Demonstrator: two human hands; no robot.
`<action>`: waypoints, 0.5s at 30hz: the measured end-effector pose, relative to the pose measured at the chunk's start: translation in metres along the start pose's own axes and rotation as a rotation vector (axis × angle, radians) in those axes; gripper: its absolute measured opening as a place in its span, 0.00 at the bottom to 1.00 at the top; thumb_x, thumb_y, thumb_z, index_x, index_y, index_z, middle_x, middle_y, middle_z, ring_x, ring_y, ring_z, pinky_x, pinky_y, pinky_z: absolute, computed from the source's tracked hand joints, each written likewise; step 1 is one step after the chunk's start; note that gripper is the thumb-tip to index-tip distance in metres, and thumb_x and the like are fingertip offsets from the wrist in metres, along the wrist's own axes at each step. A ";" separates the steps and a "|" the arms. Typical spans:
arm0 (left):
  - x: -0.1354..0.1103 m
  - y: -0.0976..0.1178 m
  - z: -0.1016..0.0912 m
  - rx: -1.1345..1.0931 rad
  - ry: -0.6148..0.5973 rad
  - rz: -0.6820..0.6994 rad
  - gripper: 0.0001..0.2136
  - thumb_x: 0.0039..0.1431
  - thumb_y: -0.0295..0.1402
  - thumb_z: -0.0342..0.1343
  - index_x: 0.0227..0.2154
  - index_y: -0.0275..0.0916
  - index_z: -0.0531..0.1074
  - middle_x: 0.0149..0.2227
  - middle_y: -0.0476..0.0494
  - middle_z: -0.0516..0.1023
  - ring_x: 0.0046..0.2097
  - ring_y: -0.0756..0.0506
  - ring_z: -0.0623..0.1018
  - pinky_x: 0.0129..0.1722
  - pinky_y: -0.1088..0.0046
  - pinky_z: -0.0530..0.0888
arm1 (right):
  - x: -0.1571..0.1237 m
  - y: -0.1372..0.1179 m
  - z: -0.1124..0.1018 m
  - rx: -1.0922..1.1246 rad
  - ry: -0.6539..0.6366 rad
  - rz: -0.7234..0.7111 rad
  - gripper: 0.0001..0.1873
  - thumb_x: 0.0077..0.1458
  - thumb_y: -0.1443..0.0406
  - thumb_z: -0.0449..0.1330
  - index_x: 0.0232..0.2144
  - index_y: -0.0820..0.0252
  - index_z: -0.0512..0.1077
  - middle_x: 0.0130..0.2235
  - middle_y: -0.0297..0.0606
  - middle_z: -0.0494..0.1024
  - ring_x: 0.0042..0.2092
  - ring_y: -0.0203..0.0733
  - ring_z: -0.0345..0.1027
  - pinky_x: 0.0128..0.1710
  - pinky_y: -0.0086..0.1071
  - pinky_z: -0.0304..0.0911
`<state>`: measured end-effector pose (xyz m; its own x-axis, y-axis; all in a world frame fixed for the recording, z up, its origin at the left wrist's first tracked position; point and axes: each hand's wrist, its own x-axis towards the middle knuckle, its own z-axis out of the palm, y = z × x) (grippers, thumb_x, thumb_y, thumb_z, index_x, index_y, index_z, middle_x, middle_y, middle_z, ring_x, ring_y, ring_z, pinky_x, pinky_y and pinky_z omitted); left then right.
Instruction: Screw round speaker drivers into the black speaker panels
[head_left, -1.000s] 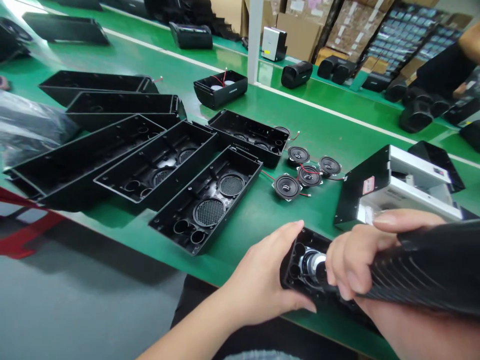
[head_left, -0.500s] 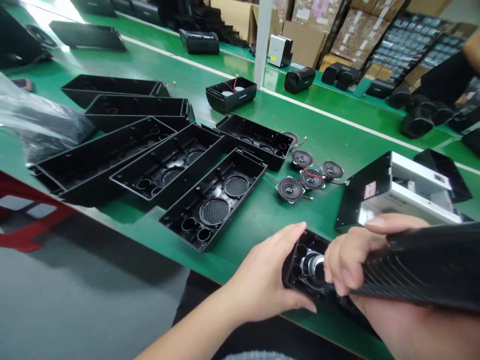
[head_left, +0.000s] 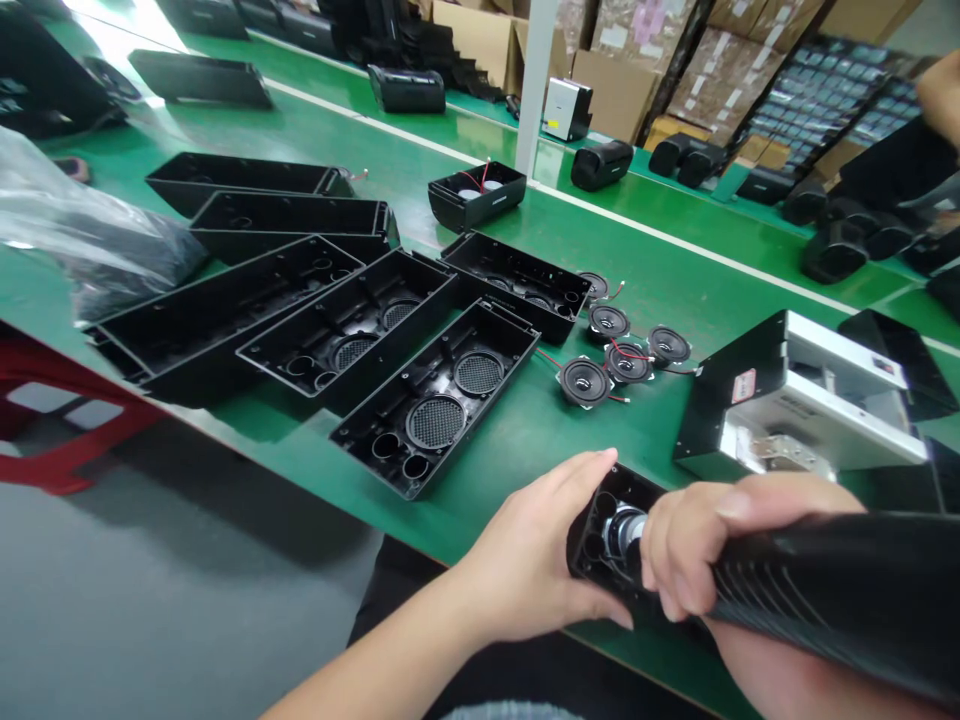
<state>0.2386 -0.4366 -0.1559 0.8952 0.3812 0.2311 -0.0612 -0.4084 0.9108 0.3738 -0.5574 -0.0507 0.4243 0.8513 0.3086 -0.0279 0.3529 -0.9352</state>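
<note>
My left hand (head_left: 536, 560) grips the near end of a black speaker housing (head_left: 624, 480) at the table's front edge, thumb on one side and fingers on the other. Inside that housing a speaker driver (head_left: 621, 528) shows its silvery back beside two round ports. My right hand (head_left: 694, 545) is wrapped round a thick black electric screwdriver (head_left: 840, 580) with curved slots, held slanting over the housing. The tool's tip is hidden behind my fingers. Most of the housing's right part is covered by my right hand and the tool.
Several loose speaker drivers (head_left: 585, 382) with red wires lie ahead. Left of them stand open black housings (head_left: 442, 400). A black-and-white metal box (head_left: 720, 400) is at the right. A plastic bag (head_left: 120, 230) and a red stool (head_left: 67, 420) are at the left.
My right hand and the screwdriver have shifted down, uncovering more of the metal box. The left hand keeps its grip on the housing. The whole view has moved slightly.
</note>
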 end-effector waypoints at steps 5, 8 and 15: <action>0.000 0.000 0.000 -0.042 0.019 -0.013 0.62 0.40 0.46 0.86 0.77 0.49 0.58 0.75 0.36 0.68 0.74 0.32 0.71 0.74 0.52 0.71 | -0.007 0.008 0.005 -0.030 -0.032 -0.019 0.09 0.76 0.57 0.60 0.47 0.46 0.81 0.26 0.32 0.81 0.24 0.44 0.71 0.28 0.39 0.70; 0.000 0.001 0.000 -0.036 0.016 -0.017 0.62 0.40 0.45 0.86 0.77 0.47 0.59 0.75 0.34 0.68 0.74 0.31 0.71 0.74 0.51 0.70 | -0.011 0.014 0.007 -0.039 -0.034 -0.057 0.12 0.75 0.50 0.60 0.48 0.45 0.81 0.25 0.31 0.80 0.24 0.43 0.70 0.26 0.37 0.68; 0.000 0.002 0.001 0.002 0.031 -0.020 0.60 0.41 0.43 0.84 0.76 0.47 0.60 0.75 0.34 0.68 0.74 0.29 0.71 0.74 0.47 0.70 | -0.026 0.030 0.010 -0.049 0.000 -0.137 0.17 0.75 0.50 0.61 0.47 0.57 0.77 0.29 0.31 0.78 0.27 0.40 0.72 0.29 0.35 0.72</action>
<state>0.2391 -0.4381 -0.1542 0.8823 0.4145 0.2232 -0.0425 -0.4021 0.9146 0.3530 -0.5645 -0.0851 0.4212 0.7963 0.4342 0.0743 0.4469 -0.8915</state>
